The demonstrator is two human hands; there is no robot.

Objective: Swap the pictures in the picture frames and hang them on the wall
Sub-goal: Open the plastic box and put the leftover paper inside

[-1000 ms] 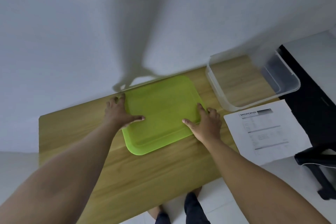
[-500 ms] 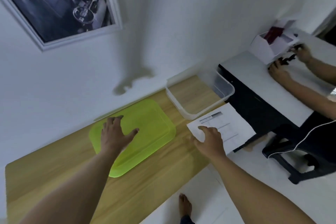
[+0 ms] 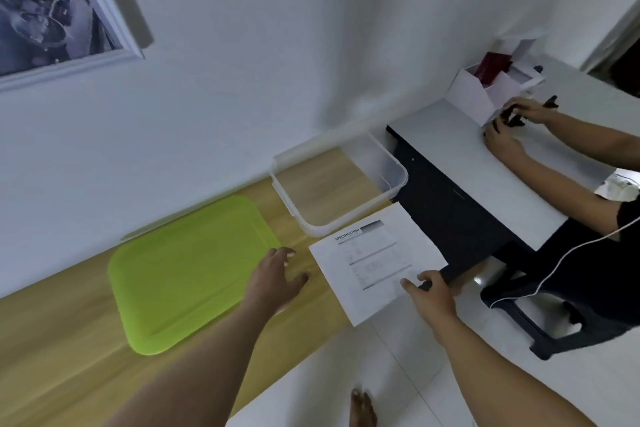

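A picture frame (image 3: 65, 14) hangs on the white wall (image 3: 277, 45), up at the top left. It is white, and it holds a dark grey picture. Only part of it shows.

Below it is a wooden table (image 3: 52, 340) pushed against the wall. A white sheet of paper (image 3: 374, 263) with printed words lies at the right end of the table, and part of it sticks out past the edge. The right hand (image 3: 431, 291) has its thumb on top of the near edge of the paper. The fingers go under it, so I cannot tell for sure if the hand is pinching it. The left hand (image 3: 273, 279) is open with the fingers spread. It holds nothing and sits over the wood between the paper and a green tray (image 3: 187, 270). The green tray lies flat on the table, just left of that hand. A clear plastic box (image 3: 337, 191) stands by the wall, just behind the paper.

To the right is another table (image 3: 450, 135) with a white top. Another person sits there with both hands by a white box (image 3: 474, 97). A bare foot (image 3: 362, 407) shows on the floor at the bottom.
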